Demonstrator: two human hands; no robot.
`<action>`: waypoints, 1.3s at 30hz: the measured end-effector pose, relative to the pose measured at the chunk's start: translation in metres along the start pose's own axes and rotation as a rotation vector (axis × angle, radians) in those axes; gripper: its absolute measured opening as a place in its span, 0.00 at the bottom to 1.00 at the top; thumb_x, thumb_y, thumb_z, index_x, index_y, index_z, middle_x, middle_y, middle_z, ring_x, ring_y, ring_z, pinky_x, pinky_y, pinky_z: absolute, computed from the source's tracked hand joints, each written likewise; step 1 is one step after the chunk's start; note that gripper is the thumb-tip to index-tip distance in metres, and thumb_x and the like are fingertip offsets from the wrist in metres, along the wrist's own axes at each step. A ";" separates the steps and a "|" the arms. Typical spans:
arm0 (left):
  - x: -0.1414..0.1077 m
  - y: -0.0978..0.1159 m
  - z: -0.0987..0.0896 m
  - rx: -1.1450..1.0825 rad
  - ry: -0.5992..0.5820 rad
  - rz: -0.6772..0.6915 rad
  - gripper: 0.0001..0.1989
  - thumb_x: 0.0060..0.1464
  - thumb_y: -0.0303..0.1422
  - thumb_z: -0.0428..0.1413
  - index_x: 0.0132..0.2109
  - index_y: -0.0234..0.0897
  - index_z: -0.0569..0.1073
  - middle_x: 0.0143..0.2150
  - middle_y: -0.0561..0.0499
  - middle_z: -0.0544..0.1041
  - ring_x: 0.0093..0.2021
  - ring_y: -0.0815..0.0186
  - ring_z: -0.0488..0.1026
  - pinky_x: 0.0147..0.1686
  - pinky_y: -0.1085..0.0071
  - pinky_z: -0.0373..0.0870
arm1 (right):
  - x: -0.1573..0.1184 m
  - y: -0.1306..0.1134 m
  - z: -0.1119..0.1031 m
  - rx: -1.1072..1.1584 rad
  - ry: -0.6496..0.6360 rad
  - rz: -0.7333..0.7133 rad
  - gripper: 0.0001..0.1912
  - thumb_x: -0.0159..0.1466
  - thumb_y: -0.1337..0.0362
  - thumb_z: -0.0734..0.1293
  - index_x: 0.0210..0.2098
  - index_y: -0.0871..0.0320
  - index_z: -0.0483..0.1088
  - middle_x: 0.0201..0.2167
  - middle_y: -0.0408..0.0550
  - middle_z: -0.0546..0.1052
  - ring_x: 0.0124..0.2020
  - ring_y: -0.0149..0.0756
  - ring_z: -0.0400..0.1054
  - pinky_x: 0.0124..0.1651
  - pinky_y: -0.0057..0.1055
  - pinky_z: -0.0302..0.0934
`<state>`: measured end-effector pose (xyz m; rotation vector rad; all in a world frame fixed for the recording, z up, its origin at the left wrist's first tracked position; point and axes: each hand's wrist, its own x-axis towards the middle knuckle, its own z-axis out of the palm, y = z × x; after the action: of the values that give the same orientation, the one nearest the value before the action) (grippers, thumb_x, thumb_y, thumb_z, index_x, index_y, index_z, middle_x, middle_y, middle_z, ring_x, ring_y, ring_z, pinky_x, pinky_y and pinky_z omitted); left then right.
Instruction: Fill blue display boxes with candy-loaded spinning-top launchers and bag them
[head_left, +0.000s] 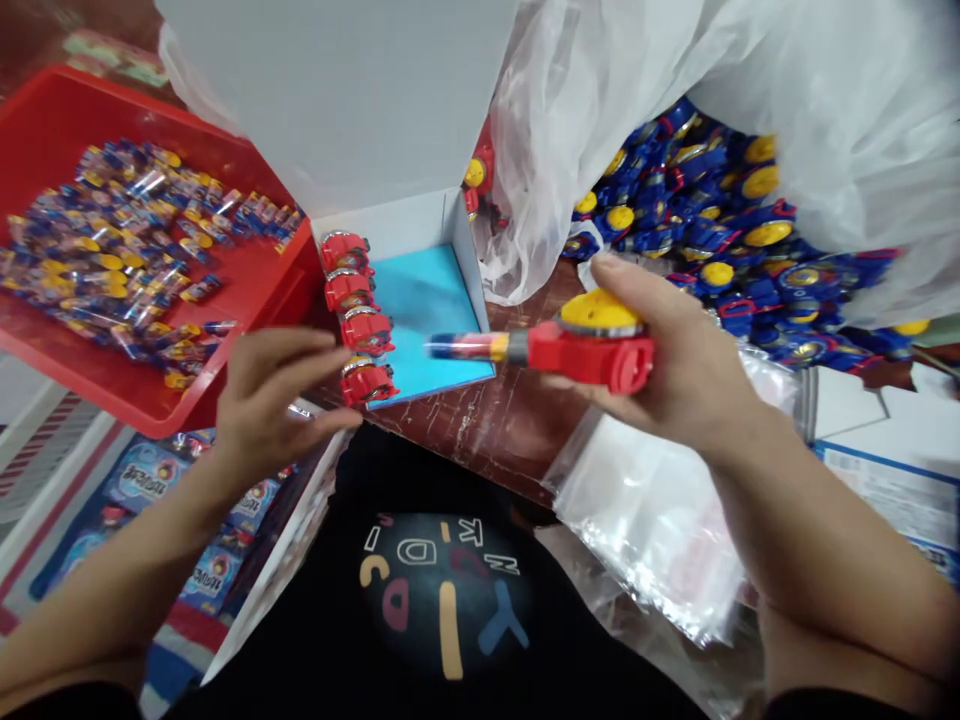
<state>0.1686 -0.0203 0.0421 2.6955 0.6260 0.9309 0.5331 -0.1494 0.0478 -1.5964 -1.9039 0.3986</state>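
Observation:
My right hand (660, 350) grips a red toy watch (592, 350) with a round yellow top, and a small tube with a dark blue end (465, 346) sticks out from it to the left. My left hand (281, 395) has its fingers apart and holds nothing; its fingertips are beside the white box (420, 220), near the lowest of the red toys in it. Several red toys (367, 330) stand in a column along the box's left wall. The bright blue floor (420, 300) of the box shows to their right.
A red tray (247, 160) of small wrapped tubes (112, 260) lies at left. Blue toys with yellow tops (705, 220) fill a clear plastic bag (862, 120) at right. Clear plastic sleeves (645, 510) hang over the table's front edge. Printed packs (146, 475) sit in a box below left.

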 end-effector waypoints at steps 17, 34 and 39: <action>-0.041 -0.010 0.052 -0.098 -0.009 0.190 0.23 0.64 0.22 0.65 0.63 0.42 0.78 0.55 0.49 0.85 0.58 0.59 0.83 0.55 0.59 0.87 | 0.064 -0.025 0.046 -0.668 -0.651 -0.046 0.28 0.67 0.52 0.75 0.63 0.55 0.72 0.38 0.51 0.86 0.30 0.42 0.77 0.27 0.33 0.45; -0.059 -0.036 0.002 0.249 0.217 0.009 0.34 0.62 0.38 0.69 0.71 0.40 0.70 0.70 0.37 0.73 0.72 0.45 0.69 0.70 0.47 0.71 | 0.247 0.149 0.089 -0.461 -0.281 0.042 0.22 0.69 0.65 0.65 0.60 0.67 0.77 0.65 0.73 0.73 0.64 0.63 0.69 0.60 0.55 0.69; -0.024 -0.141 -0.083 0.518 -0.096 -0.352 0.17 0.73 0.34 0.55 0.64 0.36 0.75 0.68 0.48 0.75 0.67 0.58 0.71 0.71 0.51 0.64 | 0.242 0.167 0.128 -0.176 0.014 0.079 0.16 0.73 0.58 0.64 0.45 0.62 0.82 0.52 0.73 0.80 0.57 0.58 0.69 0.41 0.43 0.62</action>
<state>0.0546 0.0994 0.0460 2.8772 1.4303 0.6033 0.5630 0.1409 -0.0850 -1.7879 -1.9144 0.2571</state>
